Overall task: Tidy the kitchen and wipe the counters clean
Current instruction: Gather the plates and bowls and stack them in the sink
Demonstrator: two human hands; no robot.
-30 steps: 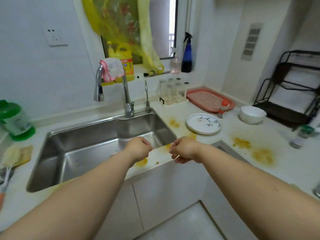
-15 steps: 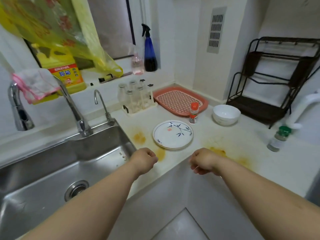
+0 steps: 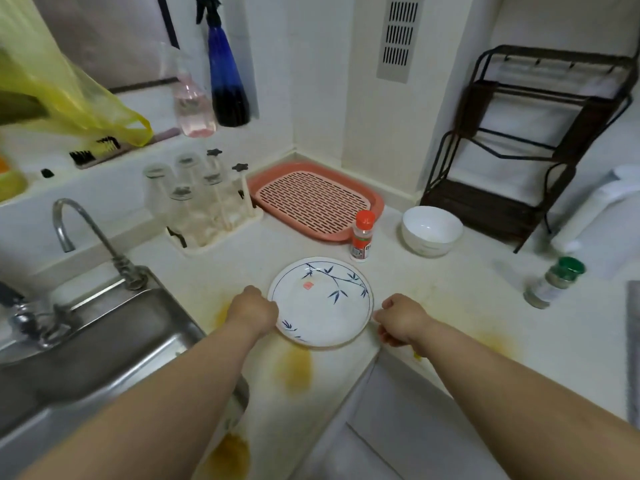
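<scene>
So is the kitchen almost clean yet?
Not yet. Nothing looks wiped: yellow stains still mark the counter. Right now the left hand and right hand are at either side of the plate. The bowl and spice jar are still out.

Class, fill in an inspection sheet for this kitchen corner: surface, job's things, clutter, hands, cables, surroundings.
Surface: white counter with yellow-brown stains.
Job's things: bamboo-pattern plate near the counter's front edge; no cloth seen.
Clutter: white bowl, red-capped bottle, green-capped jar, pink drain tray, glass rack.
Hands: left hand at the plate's left rim, right hand at its right rim; fingers curled, grip unclear.
Cables: nothing seen.
Surroundings: steel sink, dark wire shelf, blue spray bottle.
</scene>
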